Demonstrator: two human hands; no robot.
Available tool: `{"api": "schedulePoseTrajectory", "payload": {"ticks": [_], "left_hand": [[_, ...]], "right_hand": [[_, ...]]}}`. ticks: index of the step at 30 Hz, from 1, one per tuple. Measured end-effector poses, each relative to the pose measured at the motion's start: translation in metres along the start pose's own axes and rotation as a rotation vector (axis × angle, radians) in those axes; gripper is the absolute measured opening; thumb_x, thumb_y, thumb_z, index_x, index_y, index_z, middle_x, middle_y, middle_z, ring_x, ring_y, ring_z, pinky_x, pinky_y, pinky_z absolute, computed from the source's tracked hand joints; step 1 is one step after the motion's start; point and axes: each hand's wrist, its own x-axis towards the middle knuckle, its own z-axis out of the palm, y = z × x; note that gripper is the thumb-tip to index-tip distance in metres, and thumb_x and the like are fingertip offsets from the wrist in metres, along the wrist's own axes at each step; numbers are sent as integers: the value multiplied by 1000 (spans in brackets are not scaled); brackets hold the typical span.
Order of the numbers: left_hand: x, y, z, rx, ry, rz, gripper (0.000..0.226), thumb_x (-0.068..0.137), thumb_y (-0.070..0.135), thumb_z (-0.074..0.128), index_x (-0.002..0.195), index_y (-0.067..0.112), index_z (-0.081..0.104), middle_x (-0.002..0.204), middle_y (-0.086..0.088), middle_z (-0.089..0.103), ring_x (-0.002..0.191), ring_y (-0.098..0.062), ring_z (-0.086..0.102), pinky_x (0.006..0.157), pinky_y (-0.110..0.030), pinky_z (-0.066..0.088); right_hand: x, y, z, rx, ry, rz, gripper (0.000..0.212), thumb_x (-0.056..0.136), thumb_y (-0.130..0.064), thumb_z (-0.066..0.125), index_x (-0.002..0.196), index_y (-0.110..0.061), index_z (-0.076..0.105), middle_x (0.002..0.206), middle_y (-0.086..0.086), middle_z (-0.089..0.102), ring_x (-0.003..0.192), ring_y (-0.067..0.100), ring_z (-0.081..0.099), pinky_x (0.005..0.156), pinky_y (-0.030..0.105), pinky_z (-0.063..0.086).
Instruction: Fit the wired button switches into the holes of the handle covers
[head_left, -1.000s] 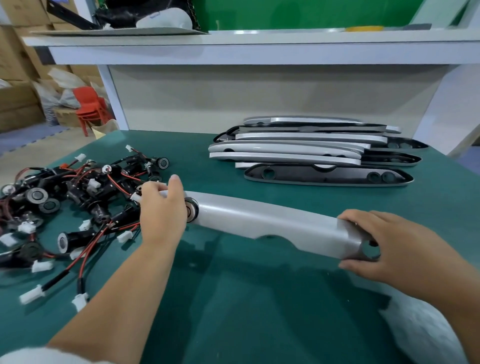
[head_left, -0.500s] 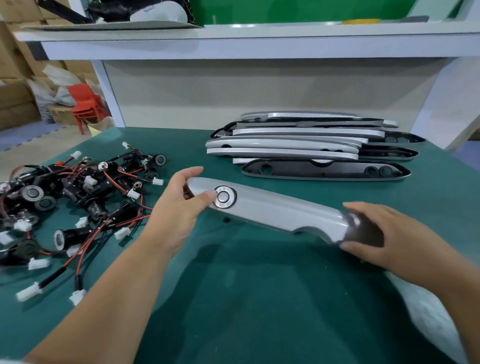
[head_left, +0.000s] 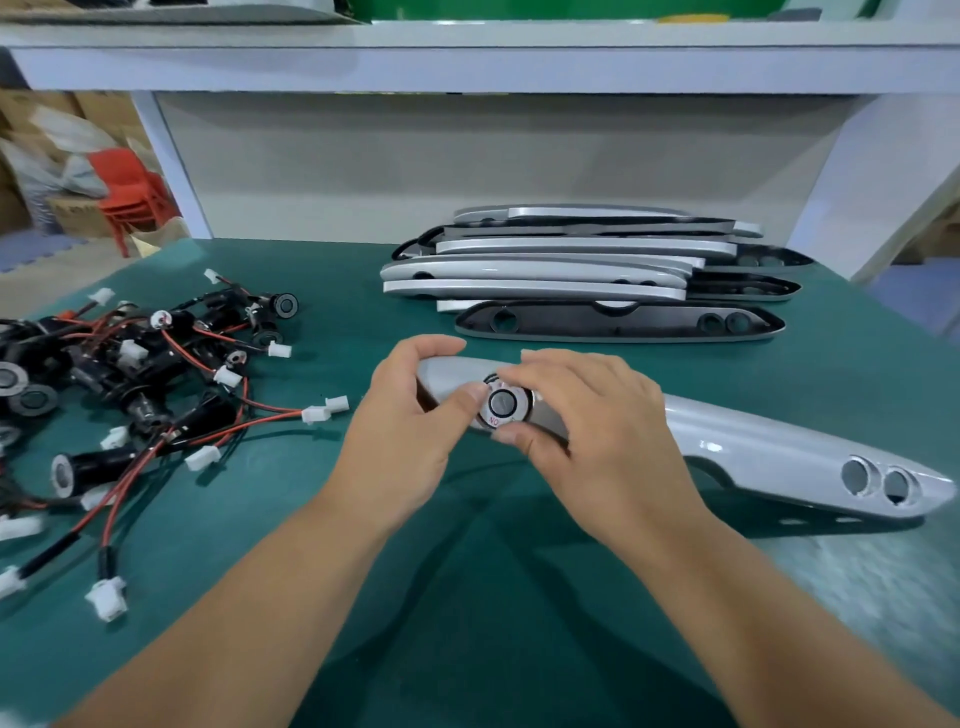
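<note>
Your cover (head_left: 753, 447) lies across the green table (head_left: 467, 613) in front of you, outer face up, with one switch (head_left: 502, 402) sitting in the hole near its left end. Your left hand (head_left: 410, 431) curls round that end, thumb against the switch's rim; your right hand (head_left: 597, 431) pinches the rim between forefinger and thumb, the other fingers loosely bent over the cover. The cover looks like light, stiff moulded plastic with a glossy skin, so expect it to slide on the mat and under dry fingers. Hold it where you do now, wrapped round the narrow end close to the hole, rather than out along the span. It arches off the table at its middle, so pressing there would likely rock it. The switch is small and rigid. Take it by the metal ring, not by the centre button, and push square to the face so that it does not cock in the hole. Whether it is seated flush you cannot tell from here, and its wires are hidden beneath the cover. Do not tug them. Two holes (head_left: 878, 480) at the right end stand empty. The loose pile (head_left: 130, 374) to your left is tangled, so lift a switch by its body. The stack (head_left: 571, 270) waits behind.
</note>
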Motion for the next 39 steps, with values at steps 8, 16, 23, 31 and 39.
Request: {"api": "schedulePoseTrajectory", "payload": {"ticks": [8,16,23,31,39], "left_hand": [[-2,-2,3,20,22,-18,21,86,27,65,96,41,52,111,-9,60,94,-20,58,86,-34,48],[-4,-2,4,85,24,-27,19,86,33,65,92,45,51,105,-1,60,84,-10,56,72,-21,40],[-7,-3,8,125,0,-39,16,86,33,65,91,41,52,106,-4,61,78,-8,56,66,-13,40],[-7,-1,8,250,-14,-35,16,86,35,65,87,42,49,108,0,59,70,5,54,59,-3,36],[-6,-4,11,292,-7,-22,16,86,37,64,87,39,48,103,0,57,61,8,51,55,-12,34]], "right_hand": [[0,0,3,-60,84,-21,45,73,-61,59,96,-22,63,104,-9,61,95,17,56,83,31,32],[3,9,-18,-109,-112,98,60,76,-73,48,114,-28,58,102,-13,60,99,16,49,81,28,26],[4,17,-24,-232,-277,249,62,66,-80,27,111,-44,49,87,-21,46,92,7,37,82,30,20],[0,16,-17,-255,-245,245,56,66,-81,28,100,-40,48,85,-17,46,89,10,37,76,30,13],[-3,13,-11,-325,-211,234,55,72,-78,27,101,-37,48,88,-15,46,90,12,37,79,32,16]]}}
